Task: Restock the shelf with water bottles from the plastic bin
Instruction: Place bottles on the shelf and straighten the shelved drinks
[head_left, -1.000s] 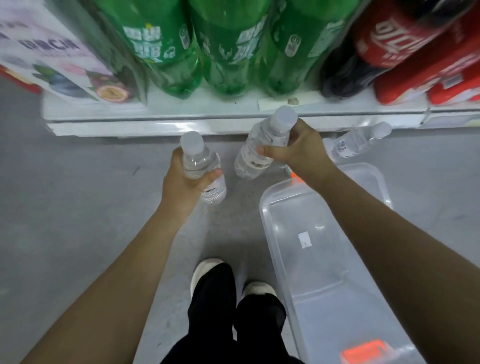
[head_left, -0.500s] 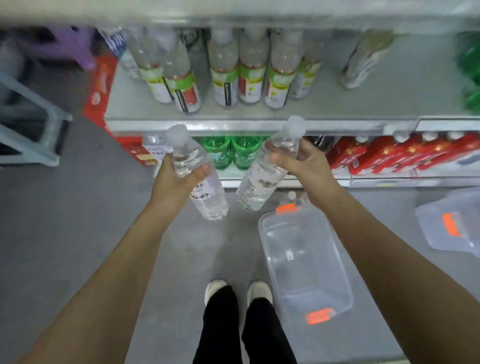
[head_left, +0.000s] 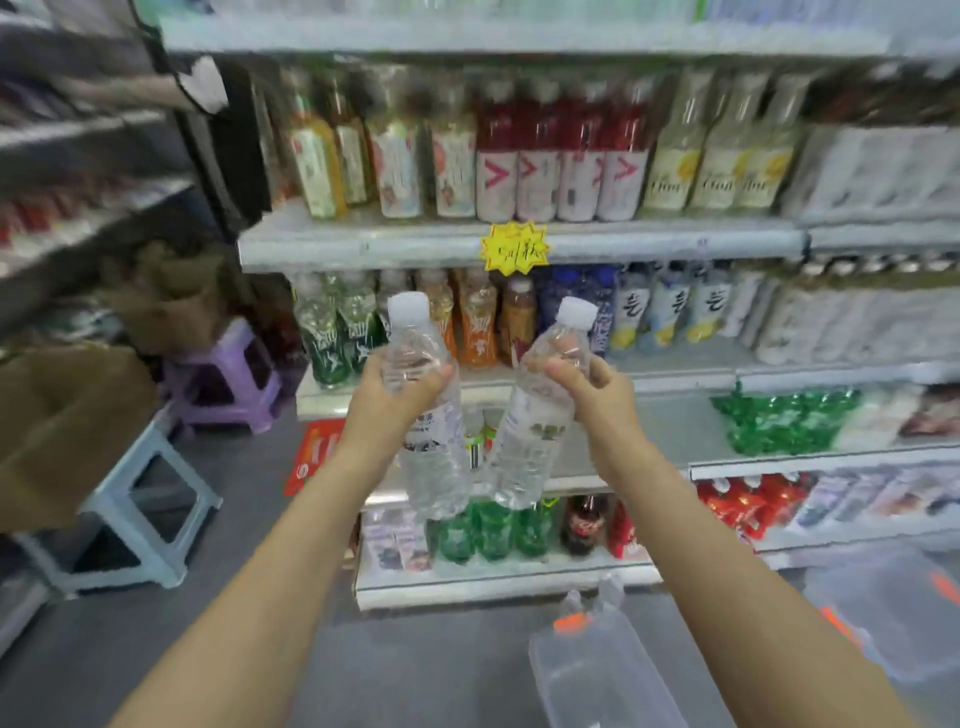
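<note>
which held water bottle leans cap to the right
The clear plastic water bottle in the right hand; the left hand's bottle tips its cap left.

Motion blur smears everything on the shelf, and the writing on the yellow tag can't be read. The bin runs off the bottom edge. Print on the left bottle and right bottle is too blurred to read.

floor, my left: purple stool | pale blue stool nearer me | cardboard box over it | yellow tag ahead
</note>
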